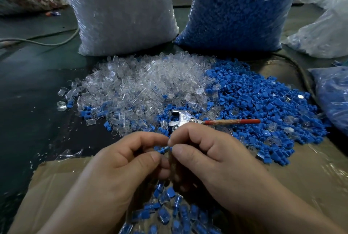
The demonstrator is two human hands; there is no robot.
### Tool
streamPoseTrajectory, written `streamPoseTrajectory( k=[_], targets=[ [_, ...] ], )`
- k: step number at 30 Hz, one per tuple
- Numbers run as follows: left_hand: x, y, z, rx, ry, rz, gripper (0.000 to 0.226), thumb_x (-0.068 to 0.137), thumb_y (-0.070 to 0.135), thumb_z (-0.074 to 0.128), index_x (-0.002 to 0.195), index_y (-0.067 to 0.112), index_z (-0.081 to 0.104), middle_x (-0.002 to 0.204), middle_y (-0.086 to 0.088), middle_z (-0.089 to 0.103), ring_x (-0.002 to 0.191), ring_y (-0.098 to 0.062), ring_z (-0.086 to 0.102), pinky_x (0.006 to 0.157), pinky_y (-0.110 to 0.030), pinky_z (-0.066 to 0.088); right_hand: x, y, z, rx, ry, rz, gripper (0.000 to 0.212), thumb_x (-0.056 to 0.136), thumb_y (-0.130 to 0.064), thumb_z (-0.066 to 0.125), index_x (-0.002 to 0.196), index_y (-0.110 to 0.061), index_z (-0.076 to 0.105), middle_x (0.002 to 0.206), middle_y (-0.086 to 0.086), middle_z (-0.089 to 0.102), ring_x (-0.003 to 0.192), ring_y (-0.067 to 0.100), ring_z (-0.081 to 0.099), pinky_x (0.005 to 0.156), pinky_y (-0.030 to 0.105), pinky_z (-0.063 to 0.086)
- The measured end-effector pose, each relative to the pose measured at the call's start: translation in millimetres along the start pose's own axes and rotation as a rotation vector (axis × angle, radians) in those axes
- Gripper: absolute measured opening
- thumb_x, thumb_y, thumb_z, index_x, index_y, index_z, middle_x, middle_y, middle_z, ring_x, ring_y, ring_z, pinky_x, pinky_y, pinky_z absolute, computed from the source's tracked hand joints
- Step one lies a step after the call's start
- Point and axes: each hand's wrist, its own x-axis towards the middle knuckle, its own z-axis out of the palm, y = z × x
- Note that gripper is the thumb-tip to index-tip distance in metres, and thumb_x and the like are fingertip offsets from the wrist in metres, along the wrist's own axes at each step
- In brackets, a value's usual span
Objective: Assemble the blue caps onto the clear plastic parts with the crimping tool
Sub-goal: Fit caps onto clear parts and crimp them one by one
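Pinched by left hand (120,160) and right hand (207,156): blue ribbed plastic cap (162,149), just beside silver red-handled crimping tool (180,119); to be seated straight before squeeze

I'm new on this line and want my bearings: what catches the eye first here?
Two tall sacks stand at the back, the clear-parts bag left and the blue-caps bag right, each with a loose heap spilled in front: clear heap, blue heap. Up front, the left hand and right hand pinch one blue cap between them, with the crimping tool just beyond the knuckles.
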Motion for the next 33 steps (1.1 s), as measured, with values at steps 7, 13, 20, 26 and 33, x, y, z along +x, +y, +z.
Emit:
streamPoseTrajectory(
  k=[7,13,20,26,33],
  targets=[
    [0,8,1,0.01,0.129,0.076,0.06,0.042,0.067,0.09,0.079,0.023,0.071,0.062,-0.019,0.065,0.051,-0.023,0.059,0.047,-0.031,0.048,2,2,2,0.143,0.046,-0.045,0.011,0.086,-0.038,0.061,0.095,-0.034,0.067,0.08,-0.008,0.067,0.075,0.008,0.064,0.072,0.036,0.056],
    [-1,8,7,-0.031,0.19,0.074,0.065,0.038,0.066,0.092,0.075,0.018,0.07,0.062,-0.028,0.063,0.045,-0.027,0.055,0.044,-0.031,0.043,1,0,4,0.51,-0.029,0.008,0.009,0.088,-0.026,0.062,0.091,-0.02,0.068,0.074,0.011,0.07,0.068,0.025,0.068,0.067,0.037,0.057],
    [0,9,15,-0.001,0.199,0.068,0.042,0.046,0.038,0.097,0.075,0.021,0.071,0.052,-0.016,0.059,0.04,-0.02,0.054,0.038,-0.024,0.041,-2,-1,6,0.013,0.176,-0.274,0.01,0.088,-0.034,0.062,0.093,-0.027,0.067,0.087,-0.009,0.067,0.084,0.015,0.067,0.073,0.031,0.055],
    [-1,11,16,0.045,0.147,0.081,0.033,0.051,0.04,0.089,0.077,0.026,0.075,0.06,-0.016,0.067,0.045,-0.022,0.062,0.041,-0.025,0.048,2,5,9,-0.302,0.294,-0.47,0.013,0.095,-0.028,0.057,0.096,-0.019,0.066,0.097,-0.011,0.061,0.092,0.005,0.06,0.077,0.023,0.049],
    [-2,9,14,0.107,0.147,0.159,0.026,0.06,0.043,0.079,0.081,0.029,0.076,0.06,-0.015,0.068,0.05,-0.019,0.064,0.046,-0.025,0.048,2,4,9,-0.393,0.273,-0.559,0.015,0.099,-0.03,0.054,0.103,-0.02,0.065,0.101,-0.008,0.058,0.087,0.01,0.06,0.069,0.03,0.051]
  ],
)
